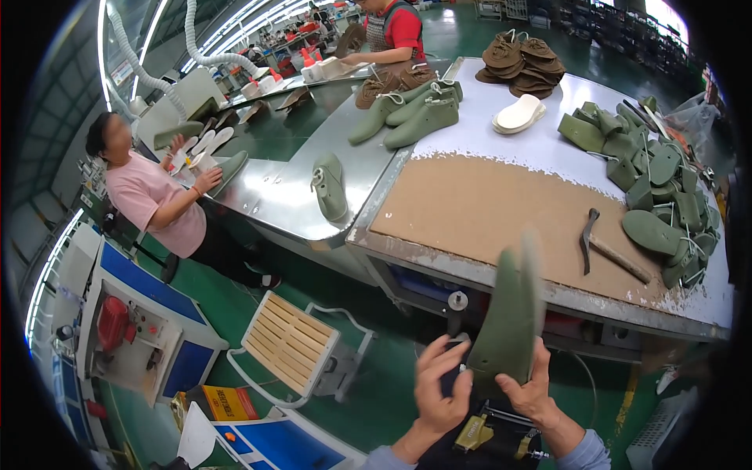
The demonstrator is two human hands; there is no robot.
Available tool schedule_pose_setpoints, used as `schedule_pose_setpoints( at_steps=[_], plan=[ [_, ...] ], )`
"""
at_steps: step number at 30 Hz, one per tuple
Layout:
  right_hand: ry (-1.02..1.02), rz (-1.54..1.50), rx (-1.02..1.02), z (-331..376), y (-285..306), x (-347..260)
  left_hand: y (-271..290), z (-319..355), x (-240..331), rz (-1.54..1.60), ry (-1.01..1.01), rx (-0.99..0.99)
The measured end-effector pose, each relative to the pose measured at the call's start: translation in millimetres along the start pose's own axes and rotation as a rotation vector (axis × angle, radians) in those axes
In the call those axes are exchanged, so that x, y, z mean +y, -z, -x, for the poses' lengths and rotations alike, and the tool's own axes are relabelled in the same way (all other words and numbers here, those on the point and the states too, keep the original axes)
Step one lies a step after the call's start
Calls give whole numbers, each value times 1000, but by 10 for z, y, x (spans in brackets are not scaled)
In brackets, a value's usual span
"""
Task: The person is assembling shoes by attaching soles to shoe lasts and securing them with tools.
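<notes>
Last: the green last (500,325) is held up off the counter (470,207), toe upward, in front of the near edge; its toe overlaps that edge in view. Its heel end lies between the two hands.
Pale piece: a blurred pale piece (536,286) runs along the last's right side, above the right hand's fingers.
Right hand: the right hand (534,389) grips the heel end from the right, thumb across the near face, fingers up the far right side.
Left hand: the left hand (441,385) is just left of the heel end, fingers spread and curved, thumb toward the last; whether it touches cannot be told.
Fitting: a brass-coloured fitting (475,432) sits below the last, between the forearms.
Post: a metal post (457,301) stands just beyond the left fingertips in view, below the counter's near edge.
Hammer: the hammer (619,260) lies by the near edge, toward the near right corner.
Pile: green lasts (666,164) heap along the right edge.
Far edge: brown shoes (521,59) are stacked there, white insoles (518,114) just nearer.
Left edge: three lasts (423,124) stand near the far left corner.
</notes>
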State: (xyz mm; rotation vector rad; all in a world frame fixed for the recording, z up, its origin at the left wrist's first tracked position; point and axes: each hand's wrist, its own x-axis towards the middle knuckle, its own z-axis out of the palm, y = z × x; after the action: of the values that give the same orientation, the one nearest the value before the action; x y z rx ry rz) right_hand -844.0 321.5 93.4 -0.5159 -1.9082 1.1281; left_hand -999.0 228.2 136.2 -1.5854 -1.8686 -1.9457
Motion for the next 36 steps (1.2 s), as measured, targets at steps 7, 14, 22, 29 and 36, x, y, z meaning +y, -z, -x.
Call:
schedule_pose_setpoints(
  at_steps=[7,14,22,29,36],
  plan=[
    [229,560,-635,298,132,396,34,103,210,-273,-137,-644],
    [8,642,-445,564,310,784,-583,786,-742,-471,-79,-912],
    [-418,398,-272,1379,305,-108,-666,900,-699,-480,-144,-963],
    [-478,631,-674,1714,60,-211,-852,909,-563,-477,-85,-994],
    [-1013,-174,-370,1445,894,-570,-850,905,-587,-459,-63,-944]
  ],
)
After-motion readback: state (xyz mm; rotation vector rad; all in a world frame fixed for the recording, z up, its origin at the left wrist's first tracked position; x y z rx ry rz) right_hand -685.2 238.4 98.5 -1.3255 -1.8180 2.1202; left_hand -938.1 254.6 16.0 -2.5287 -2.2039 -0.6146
